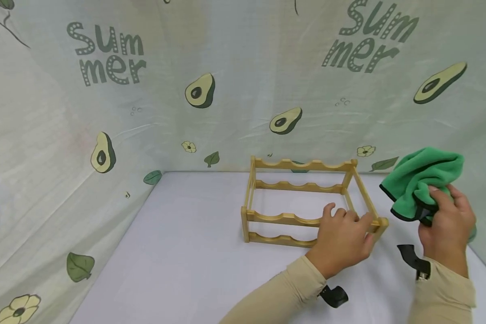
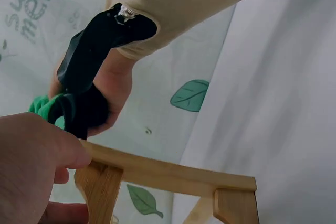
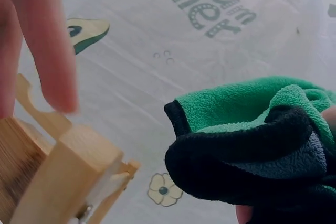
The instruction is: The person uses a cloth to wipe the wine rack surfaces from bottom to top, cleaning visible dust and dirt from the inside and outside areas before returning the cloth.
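A light wooden rack (image 1: 283,218) with scalloped rails stands on the white table. At its front right corner, my left hand (image 1: 343,240) grips the upper front rail, fingers over the top. The left wrist view shows the thumb (image 2: 71,150) against the corner of the wooden rack (image 2: 168,171). To the right, my right hand (image 1: 449,220) holds a bunched green cloth (image 1: 427,175) with black edging, raised beside the rack and apart from it. A grey underside of the cloth (image 3: 252,135) shows in the right wrist view. The palm side of my left hand is hidden in the head view.
Pale fabric printed with avocados, leaves and lettering hangs behind the table (image 1: 178,252) and along both sides. The rack's back stands close to the rear fabric (image 1: 235,126). Black straps with camera mounts (image 1: 334,297) sit on both wrists.
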Tool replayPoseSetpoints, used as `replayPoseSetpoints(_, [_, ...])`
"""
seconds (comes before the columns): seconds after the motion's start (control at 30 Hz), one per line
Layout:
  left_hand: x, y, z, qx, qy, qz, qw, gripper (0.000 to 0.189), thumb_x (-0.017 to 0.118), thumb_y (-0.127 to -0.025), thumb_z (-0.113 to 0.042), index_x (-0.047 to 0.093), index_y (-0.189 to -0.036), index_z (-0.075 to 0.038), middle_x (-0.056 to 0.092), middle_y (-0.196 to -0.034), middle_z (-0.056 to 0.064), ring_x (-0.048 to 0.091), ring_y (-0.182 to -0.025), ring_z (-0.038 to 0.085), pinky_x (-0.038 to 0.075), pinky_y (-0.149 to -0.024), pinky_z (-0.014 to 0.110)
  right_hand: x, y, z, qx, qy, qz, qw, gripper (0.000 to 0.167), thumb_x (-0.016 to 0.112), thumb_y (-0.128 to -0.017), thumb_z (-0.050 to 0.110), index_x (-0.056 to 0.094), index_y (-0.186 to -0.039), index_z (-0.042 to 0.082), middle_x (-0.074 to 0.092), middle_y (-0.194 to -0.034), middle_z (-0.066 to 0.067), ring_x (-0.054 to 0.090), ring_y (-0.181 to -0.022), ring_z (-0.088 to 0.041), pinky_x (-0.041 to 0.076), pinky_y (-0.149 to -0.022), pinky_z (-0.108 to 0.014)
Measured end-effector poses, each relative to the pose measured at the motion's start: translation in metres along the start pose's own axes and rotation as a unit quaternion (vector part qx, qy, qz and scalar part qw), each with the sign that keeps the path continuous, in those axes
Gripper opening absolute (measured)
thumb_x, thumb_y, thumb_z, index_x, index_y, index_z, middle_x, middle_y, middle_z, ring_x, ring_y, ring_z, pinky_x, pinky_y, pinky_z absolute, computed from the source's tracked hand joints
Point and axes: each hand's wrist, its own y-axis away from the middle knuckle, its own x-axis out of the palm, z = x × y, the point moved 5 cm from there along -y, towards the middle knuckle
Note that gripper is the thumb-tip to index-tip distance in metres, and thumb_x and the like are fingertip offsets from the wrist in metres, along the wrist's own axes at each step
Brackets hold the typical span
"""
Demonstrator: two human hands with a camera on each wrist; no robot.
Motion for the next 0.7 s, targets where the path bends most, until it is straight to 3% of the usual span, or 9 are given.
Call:
replayPoseSetpoints(0.23, [0.006, -0.015, -0.018, 0.011, -0.048, 0.015, 0.9987, 0.025, 0.054, -0.095, -0.053, 0.067, -0.102, -0.032, 0.065, -0.075, -0.014, 0.062, -0.07, 0.006, 0.046, -0.084, 0.036, -0.004, -0.003, 0.007, -0.008, 0.005, -0.016, 0.9998, 0.042, 0.069, -0.082, -0.019, 0.066, -0.121, -0.003, 0.062, -0.123, -0.009, 0.068, -0.089, -0.022, 0.058, -0.066, -0.029])
replayPoseSetpoints(0.53, [0.013, -0.023, -0.029, 0.012, -0.04, 0.04, 0.9983, 0.027, 0.054, -0.097, -0.061, 0.063, -0.097, -0.035, 0.061, -0.061, -0.016, 0.062, -0.06, 0.006, 0.046, -0.082, 0.035, -0.008, -0.003, 0.012, 0.003, 0.022, -0.018, 0.9996, 0.044, 0.069, -0.083, -0.017, 0.066, -0.123, 0.001, 0.058, -0.128, -0.005, 0.063, -0.101, -0.02, 0.058, -0.068, -0.028])
replayPoseSetpoints(0.7, [0.008, -0.019, -0.032, 0.019, -0.035, 0.008, 0.9992, 0.018, 0.059, -0.095, -0.05, 0.061, -0.091, -0.032, 0.061, -0.064, -0.017, 0.061, -0.059, 0.003, 0.045, -0.071, 0.03, -0.01, -0.004, 0.01, 0.012, 0.028, -0.008, 0.9995, 0.041, 0.069, -0.084, -0.016, 0.067, -0.122, 0.0, 0.059, -0.124, -0.005, 0.064, -0.097, -0.02, 0.058, -0.064, -0.029])
